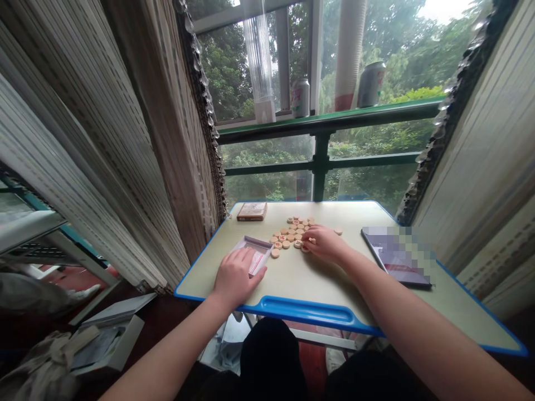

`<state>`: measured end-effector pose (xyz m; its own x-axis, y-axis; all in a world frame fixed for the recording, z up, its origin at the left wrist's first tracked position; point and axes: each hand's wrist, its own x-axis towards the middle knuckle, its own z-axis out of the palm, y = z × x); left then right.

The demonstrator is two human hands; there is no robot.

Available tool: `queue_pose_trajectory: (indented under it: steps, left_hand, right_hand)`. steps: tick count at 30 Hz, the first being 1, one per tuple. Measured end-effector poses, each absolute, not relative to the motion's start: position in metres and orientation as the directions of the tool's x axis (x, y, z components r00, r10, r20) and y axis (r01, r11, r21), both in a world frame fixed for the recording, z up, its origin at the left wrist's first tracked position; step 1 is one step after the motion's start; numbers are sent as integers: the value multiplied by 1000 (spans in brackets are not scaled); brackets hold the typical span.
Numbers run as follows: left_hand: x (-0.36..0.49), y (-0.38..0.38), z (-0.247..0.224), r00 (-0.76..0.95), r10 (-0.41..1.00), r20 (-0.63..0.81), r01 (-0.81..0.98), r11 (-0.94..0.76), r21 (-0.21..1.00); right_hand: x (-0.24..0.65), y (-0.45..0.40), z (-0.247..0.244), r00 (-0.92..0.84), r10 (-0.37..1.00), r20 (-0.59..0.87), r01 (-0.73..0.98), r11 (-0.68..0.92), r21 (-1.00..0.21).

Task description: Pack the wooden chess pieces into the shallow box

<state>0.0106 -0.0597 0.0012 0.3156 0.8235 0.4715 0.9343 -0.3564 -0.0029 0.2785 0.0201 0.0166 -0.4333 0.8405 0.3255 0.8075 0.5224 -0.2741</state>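
Observation:
Round wooden pieces [291, 231], several with red or dark characters, lie spread in a loose cluster on the pale table [301, 278]. My right hand [322, 243] is at the right side of the cluster, its fingers bent down onto pieces there; what lies under the fingertips is partly hidden. An open shallow box [261, 252] with a red-marked side sits left of the pieces. My left hand [238, 277] rests over the box's near left part, with fingers on it and the thumb spread to the right. A single piece [338, 231] lies apart, right of my right hand.
A small brown box [252, 211] stands at the table's back left. A flat dark-edged item [393, 256], partly pixelated, lies at the right. The table's near edge has a blue tray groove [307, 310]. Cans [300, 98] stand on the window rail behind; curtains hang on both sides.

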Motion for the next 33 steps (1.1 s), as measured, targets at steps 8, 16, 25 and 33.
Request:
queue_pose_trajectory:
  steps: [8,16,25,33]
  left_hand:
    - [-8,-52,5,253,927,277,960,-277,50]
    - [-14,-47,-6,67,872,485,978,-154,142]
    - [-30,-79,-3,21,949,314,993,-58,107]
    - [0,-120,8,149,955,258,958,-203,201]
  right_hand:
    - [277,18,18,-445,826,345,799,540,-264]
    - [283,17,26,-321,878,356,876,418,-242]
    - [288,19,29,-229,911,342,922,316,-225]
    - [280,15,27,-282,908,310,911,355,-210]
